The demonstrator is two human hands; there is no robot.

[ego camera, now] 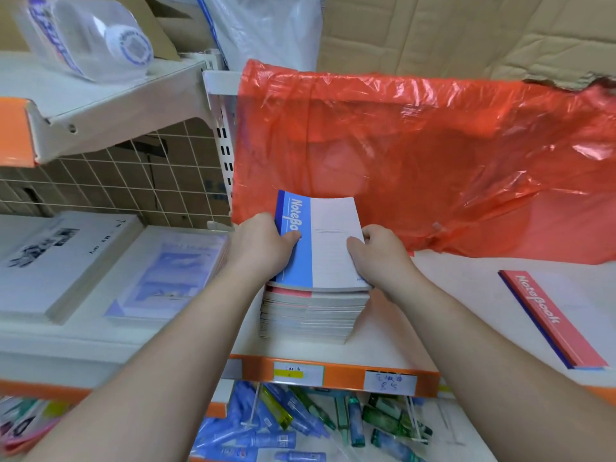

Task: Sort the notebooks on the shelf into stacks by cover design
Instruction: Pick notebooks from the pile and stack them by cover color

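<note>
A blue-and-white notebook (328, 241) lies tilted on top of a tall mixed stack of notebooks (310, 315) at the middle of the white shelf (450, 311). My left hand (263, 245) grips its blue spine edge, thumb on the cover. My right hand (380, 253) holds its right edge, thumb on the white part. A pink edge shows just under the top notebook. At the right of the shelf a red-and-white notebook (553, 318) lies flat on a thin pile with a blue edge beneath it.
A red plastic bag (416, 155) hangs over the back of the shelf, right behind the stack. On the left shelf lie a white book stack (50, 258) and a pale purple stack (170, 275). Below the orange shelf edge (343, 375) lie pens and packets.
</note>
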